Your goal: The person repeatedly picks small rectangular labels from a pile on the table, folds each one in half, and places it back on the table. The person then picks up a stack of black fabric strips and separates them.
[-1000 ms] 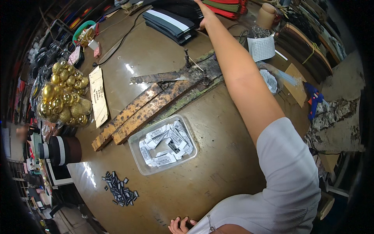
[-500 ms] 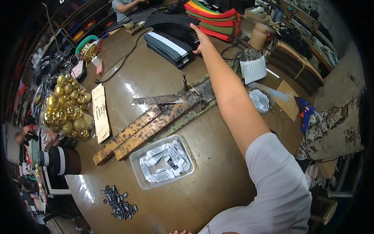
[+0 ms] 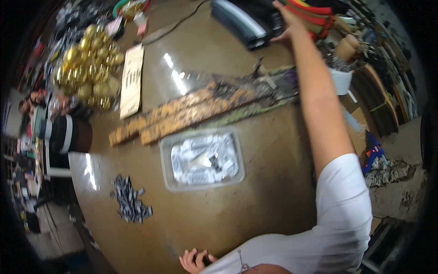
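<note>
My right arm reaches to the far side of the table. There my right hand (image 3: 286, 23) is wrapped round the near end of a stack of black fabric pieces (image 3: 267, 13), fingers above and thumb below. Beside it lies a dark stack with a pale stripe (image 3: 239, 19). Close to my body, at the lower edge, my left hand (image 3: 195, 261) holds nothing, its fingers loosely bent and apart. A clear plastic tub (image 3: 166, 179) of white printed labels (image 3: 205, 160) sits mid-table. Left of it is a loose pile of small black tags (image 3: 129, 201).
A rusty metal frame (image 3: 191, 107) lies across the table beyond the tub. Bagged gold baubles (image 3: 86, 64) and a cardboard strip (image 3: 132, 82) are at the left. Red fabric (image 3: 315, 18), a brown roll (image 3: 347, 47) and a blue glue gun (image 3: 374, 153) are on the right.
The whole view has shifted, so the far stacks sit higher and further right. More of my left hand shows at the lower edge. My right hand stays at the black stack.
</note>
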